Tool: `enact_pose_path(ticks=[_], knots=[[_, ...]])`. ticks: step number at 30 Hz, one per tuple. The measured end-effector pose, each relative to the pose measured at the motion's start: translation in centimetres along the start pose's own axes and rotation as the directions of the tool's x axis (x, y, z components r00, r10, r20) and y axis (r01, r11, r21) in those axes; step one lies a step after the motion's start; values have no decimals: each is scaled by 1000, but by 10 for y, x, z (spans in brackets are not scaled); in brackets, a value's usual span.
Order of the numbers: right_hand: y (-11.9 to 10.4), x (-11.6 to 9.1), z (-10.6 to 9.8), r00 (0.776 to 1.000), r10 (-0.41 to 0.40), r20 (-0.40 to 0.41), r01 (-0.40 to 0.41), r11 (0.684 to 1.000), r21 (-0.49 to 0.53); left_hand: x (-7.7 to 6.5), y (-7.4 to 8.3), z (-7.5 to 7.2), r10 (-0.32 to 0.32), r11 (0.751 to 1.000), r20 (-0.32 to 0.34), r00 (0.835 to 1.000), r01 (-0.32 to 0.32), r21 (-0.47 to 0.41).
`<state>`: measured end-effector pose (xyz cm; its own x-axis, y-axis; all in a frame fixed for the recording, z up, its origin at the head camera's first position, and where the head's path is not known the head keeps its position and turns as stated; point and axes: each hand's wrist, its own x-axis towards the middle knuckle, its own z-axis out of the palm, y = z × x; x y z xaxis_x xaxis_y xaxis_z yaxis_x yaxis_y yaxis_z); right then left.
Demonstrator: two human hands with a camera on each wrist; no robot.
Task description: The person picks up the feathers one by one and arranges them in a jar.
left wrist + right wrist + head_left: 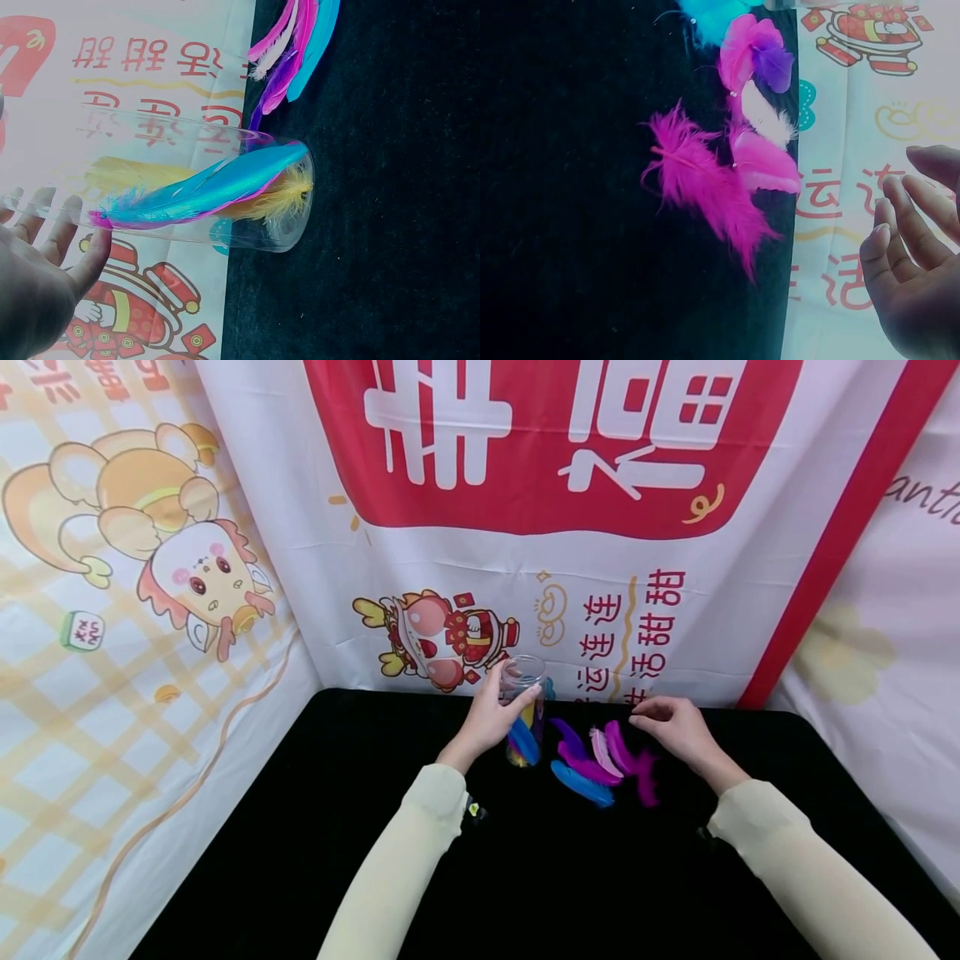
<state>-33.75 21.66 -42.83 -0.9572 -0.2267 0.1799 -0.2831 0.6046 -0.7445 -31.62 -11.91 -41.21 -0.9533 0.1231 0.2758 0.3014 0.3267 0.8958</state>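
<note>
Left hand (486, 714) grips a clear cylinder (195, 139) of feathers (214, 187).

Seeing a smooth, glossy, see-through jar (180, 142) across the left of the left wrist view, looking like clear plastic. Noting a sleek blue feather (202, 195) at the frame's centre with a satiny sheen, and a yellow feather (277, 201) fraying into soft down beside it. Finding a matt, shaggy magenta feather (709, 187) mid-frame in the right wrist view, and a fluffy white feather (763, 116) higher up. Seeing dull, velvety black cloth (592, 262) filling that frame's left. Finding smooth, lightly creased printed fabric (465, 556) in the head view's upper half, and soft, matt cloth sleeves (401, 860) lower left and lower right.
</note>
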Motion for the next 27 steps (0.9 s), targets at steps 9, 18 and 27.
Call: enact_pose_path(ticks=[9, 18, 27], knots=[[9, -7, -2, 999, 33, 29, -33, 999, 1, 0, 0, 1, -12, 1000, -2, 1000, 12, -2], [23, -12, -2, 993, 78, 85, -82, 996, 40, 0, -1, 0, -26, 1000, -2, 1000, 26, -5], [31, -16, -4, 985, 120, 124, -126, 991, 42, 0, -2, 1, -8, 1000, -5, 1000, 8, 3]])
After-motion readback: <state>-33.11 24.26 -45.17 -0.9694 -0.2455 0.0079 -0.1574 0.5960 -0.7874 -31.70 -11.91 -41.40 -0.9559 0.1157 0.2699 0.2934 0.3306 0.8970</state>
